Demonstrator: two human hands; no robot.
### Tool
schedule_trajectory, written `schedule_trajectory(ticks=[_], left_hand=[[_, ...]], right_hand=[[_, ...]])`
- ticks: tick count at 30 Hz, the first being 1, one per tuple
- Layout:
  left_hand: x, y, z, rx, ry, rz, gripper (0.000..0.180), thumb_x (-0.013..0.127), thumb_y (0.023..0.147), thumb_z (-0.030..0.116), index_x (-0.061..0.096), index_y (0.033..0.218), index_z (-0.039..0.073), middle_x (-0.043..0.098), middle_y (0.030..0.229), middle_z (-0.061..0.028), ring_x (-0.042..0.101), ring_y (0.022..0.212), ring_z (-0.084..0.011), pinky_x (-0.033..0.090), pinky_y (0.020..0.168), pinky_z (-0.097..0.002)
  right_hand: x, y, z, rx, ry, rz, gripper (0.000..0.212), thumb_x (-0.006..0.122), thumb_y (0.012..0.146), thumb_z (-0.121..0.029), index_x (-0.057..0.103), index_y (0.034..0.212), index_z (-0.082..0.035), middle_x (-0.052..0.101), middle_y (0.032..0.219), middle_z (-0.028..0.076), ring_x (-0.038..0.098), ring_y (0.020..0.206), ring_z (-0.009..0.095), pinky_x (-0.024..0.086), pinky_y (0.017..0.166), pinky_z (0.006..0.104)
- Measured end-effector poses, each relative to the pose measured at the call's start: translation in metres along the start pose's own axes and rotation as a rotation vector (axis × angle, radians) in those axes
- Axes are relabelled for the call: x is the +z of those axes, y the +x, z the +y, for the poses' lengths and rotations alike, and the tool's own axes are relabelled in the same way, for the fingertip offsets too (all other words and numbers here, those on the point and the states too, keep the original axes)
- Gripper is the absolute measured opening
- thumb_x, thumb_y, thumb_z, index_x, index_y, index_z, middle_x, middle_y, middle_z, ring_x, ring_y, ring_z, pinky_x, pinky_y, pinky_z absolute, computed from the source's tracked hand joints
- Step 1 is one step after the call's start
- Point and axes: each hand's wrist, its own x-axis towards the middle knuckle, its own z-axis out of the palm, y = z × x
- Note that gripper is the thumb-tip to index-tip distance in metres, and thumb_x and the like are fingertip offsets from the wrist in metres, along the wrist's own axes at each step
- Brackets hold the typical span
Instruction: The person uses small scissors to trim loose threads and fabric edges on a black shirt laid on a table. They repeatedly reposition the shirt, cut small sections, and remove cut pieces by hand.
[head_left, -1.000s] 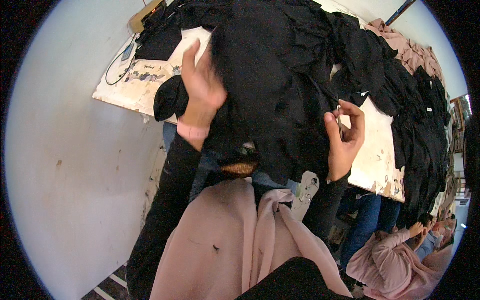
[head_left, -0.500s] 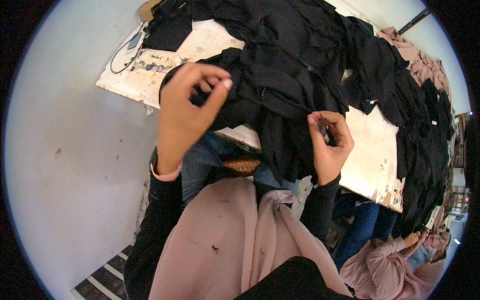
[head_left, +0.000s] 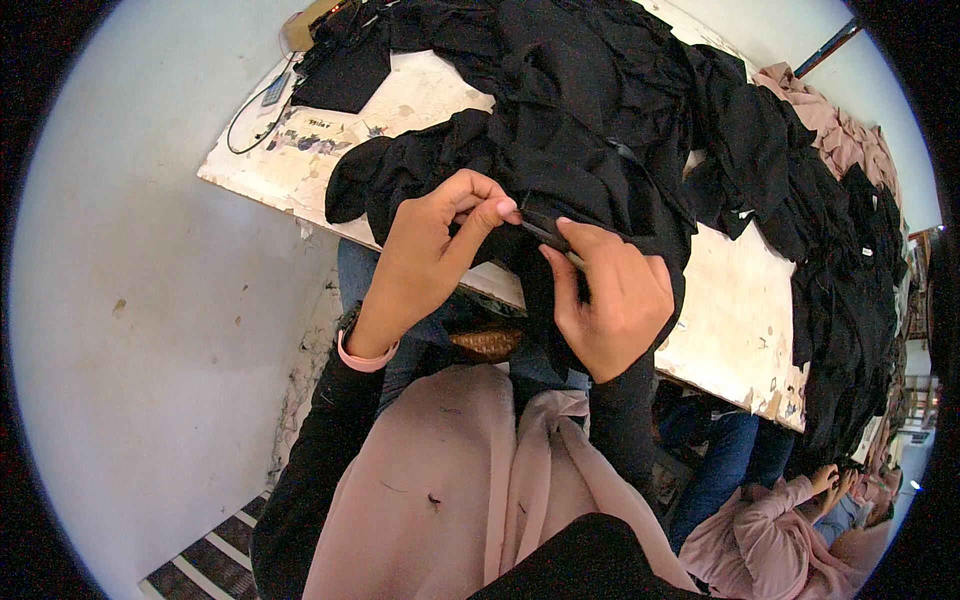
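A heap of black cloth garments spreads across the table and hangs over its near edge. My left hand is over the near part of the cloth, thumb and forefinger pinched together; what lies between the fingertips is too small to make out. Close beside it, my right hand grips a small dark tool that looks like thread snips. Its tip points toward the left fingertips, over the black cloth. The rest of the tool is hidden in the right palm.
The pale, worn tabletop shows around the cloth. A thin cable lies at the far left by the wall. Pink cloth is piled at the far right. Another person sits at the lower right.
My right hand has moved left and turned palm down, bringing the dark tool into sight. My left hand has moved right, and the two hands now nearly meet over the cloth.
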Motion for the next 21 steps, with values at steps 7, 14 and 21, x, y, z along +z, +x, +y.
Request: schedule_trajectory(ticks=[7,14,21], left_hand=[[0.003,0.0,0.004,0.058,-0.08,0.113,0.017,0.062,0.098,0.015,0.06,0.1,-0.002,0.074,0.088,-0.0125,0.071,0.084,-0.0139,0.052,0.073,-0.0255],[0.03,0.003,0.008,0.032,0.05,0.246,0.029,0.07,0.091,0.005,0.053,0.113,0.001,0.073,0.099,-0.009,0.07,0.085,-0.0147,0.055,0.073,-0.0238],[0.041,0.001,-0.013,-0.062,-0.77,0.253,0.053,0.069,0.092,0.002,0.03,0.126,0.011,0.069,0.102,-0.0111,0.068,0.088,-0.0157,0.059,0.076,-0.0286]], right_hand=[[0.005,0.0,-0.001,0.071,0.074,0.01,0.026,0.079,0.077,-0.009,0.069,0.1,-0.007,0.07,0.088,0.005,0.062,0.067,0.017,0.041,0.06,0.0294],[0.033,0.021,0.042,0.494,0.537,-0.059,0.032,0.079,0.084,-0.023,0.069,0.107,-0.003,0.064,0.079,0.007,0.06,0.073,0.013,0.048,0.069,0.0279],[0.042,0.022,0.07,0.8,0.911,-0.173,0.018,0.073,0.09,-0.016,0.067,0.082,0.0,0.06,0.071,-0.004,0.048,0.066,0.004,0.037,0.062,0.0208]])
